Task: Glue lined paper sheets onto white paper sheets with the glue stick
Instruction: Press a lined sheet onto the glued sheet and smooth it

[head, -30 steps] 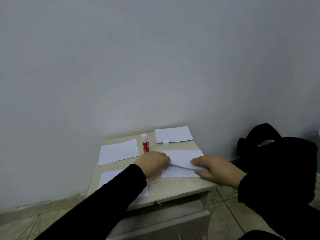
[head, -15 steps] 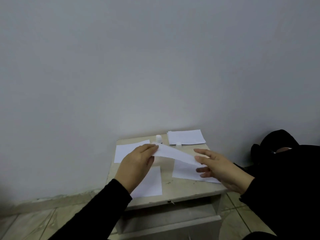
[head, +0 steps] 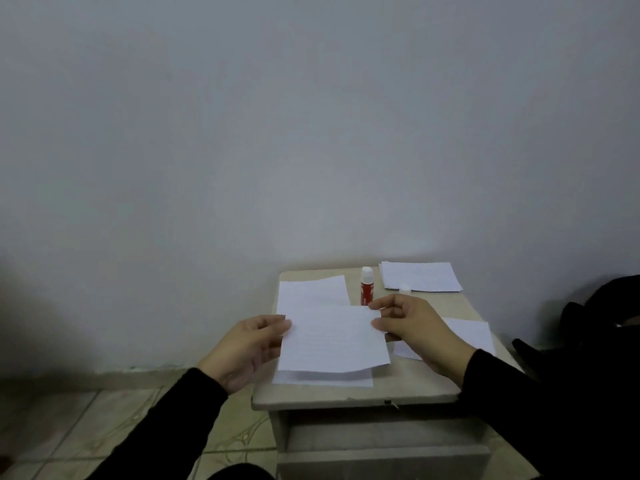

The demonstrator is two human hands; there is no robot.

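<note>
I hold a lined paper sheet (head: 332, 339) in the air above a white sheet (head: 322, 378) that lies at the front left of the small table (head: 353, 398). My left hand (head: 254, 346) pinches the sheet's left edge and my right hand (head: 408, 323) pinches its upper right corner. The red glue stick (head: 366, 286) stands uncapped behind the sheet, with its white cap (head: 405, 289) to its right. A stack of lined sheets (head: 419, 276) lies at the back right. Another sheet (head: 311, 292) lies at the back left, and one more (head: 471, 336) under my right wrist.
The table stands against a plain grey wall, with a drawer front (head: 381, 459) below its top. A dark bag or cloth (head: 599, 306) sits on the floor to the right. Tiled floor (head: 86, 431) spreads to the left.
Both hands lifted the lined sheet off the right-hand sheet and carried it left, over the front-left white sheet. The camera view shifted left as well.
</note>
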